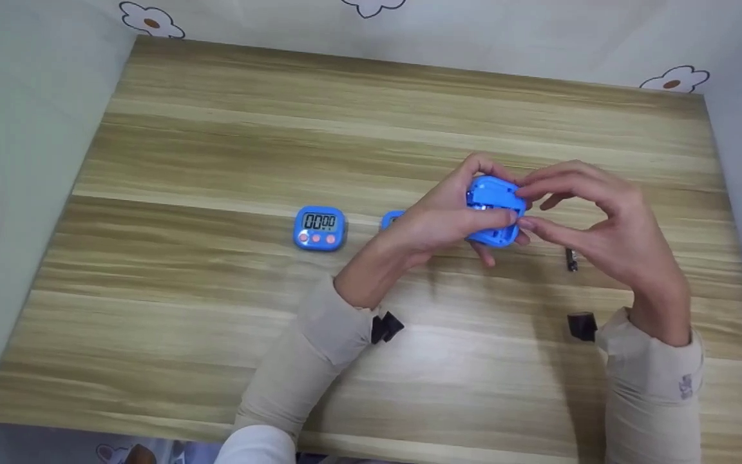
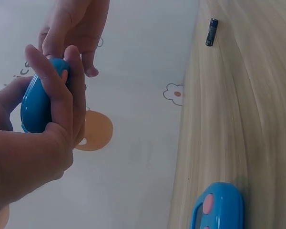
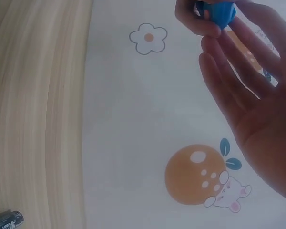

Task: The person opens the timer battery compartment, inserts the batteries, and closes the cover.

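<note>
My left hand (image 1: 438,216) grips a blue digital timer (image 1: 496,193) above the table, its back turned up. The battery bay on that back is uncovered, and my left thumb lies across it. At the timer's right edge, my right hand (image 1: 609,212) holds on with thumb and fingertips, the thumb close by the left thumb's tip. In the left wrist view the timer (image 2: 35,107) stands edge-on within the left fingers. Only a small part of the timer (image 3: 221,14) shows in the right wrist view, by the right fingertips. Inside the bay, detail is partly hidden by the thumb.
A small dark battery (image 1: 571,259) lies on the wooden table (image 1: 216,154) below the right hand. Left of the hands sits another blue timer (image 1: 319,229) reading 00 00. A further blue timer (image 1: 391,219) is mostly hidden behind the left wrist. Patterned walls border the table.
</note>
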A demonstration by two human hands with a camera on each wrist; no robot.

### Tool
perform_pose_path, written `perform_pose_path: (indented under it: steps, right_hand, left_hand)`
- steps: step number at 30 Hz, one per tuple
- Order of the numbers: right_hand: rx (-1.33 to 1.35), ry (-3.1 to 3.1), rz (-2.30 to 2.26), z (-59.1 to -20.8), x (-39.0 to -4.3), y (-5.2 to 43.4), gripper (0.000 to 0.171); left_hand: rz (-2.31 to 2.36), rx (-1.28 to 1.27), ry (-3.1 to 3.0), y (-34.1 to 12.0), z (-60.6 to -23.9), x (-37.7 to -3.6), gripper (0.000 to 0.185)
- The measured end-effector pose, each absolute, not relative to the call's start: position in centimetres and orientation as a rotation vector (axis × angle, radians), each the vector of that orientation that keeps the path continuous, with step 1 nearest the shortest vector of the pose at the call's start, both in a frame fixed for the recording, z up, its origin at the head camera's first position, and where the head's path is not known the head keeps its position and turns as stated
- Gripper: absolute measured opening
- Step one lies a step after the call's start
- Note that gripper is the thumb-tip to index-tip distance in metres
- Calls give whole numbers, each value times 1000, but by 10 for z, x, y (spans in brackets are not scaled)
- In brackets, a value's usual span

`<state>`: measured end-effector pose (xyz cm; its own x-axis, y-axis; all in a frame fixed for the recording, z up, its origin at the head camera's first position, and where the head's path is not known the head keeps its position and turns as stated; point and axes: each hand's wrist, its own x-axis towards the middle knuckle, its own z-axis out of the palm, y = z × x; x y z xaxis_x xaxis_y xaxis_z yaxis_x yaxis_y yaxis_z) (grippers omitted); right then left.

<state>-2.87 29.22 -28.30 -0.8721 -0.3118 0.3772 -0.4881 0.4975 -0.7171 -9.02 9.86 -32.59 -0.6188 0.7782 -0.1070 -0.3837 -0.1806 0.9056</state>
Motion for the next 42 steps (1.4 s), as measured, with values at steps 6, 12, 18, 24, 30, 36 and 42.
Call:
perform_pose_path:
  steps: [6,12,18,24,30,36,42]
  right_hand:
    - [460,-2710,1175,-289,-29,288,27]
    - [351,-2695,1180,-299,-36,279,21]
    - [211,-2615,1423,-304,-39,289,18]
    - [-105,-2685,1454,-328,-37,323,29]
    - [-159,-3158,1252,-361,-33,343,32]
    - [-200,-3300,1106,-371,-35,342,31]
    - [-11,-3187,893,-368,-26,353,33]
  left_hand:
    - [1817,518,1494,100,-332,-90,42]
    - [1792,524,1538,102,-337,-89,47]
    - [1824,520,1421,102,-337,-91,70]
    - [1981,570,1349,97,-332,-96,82]
    - [2014,575,1387,92,-319,-95,76]
    - [1932,579,1567,87,-306,-92,74]
    - [1861,602,1609,87,-305,-92,70]
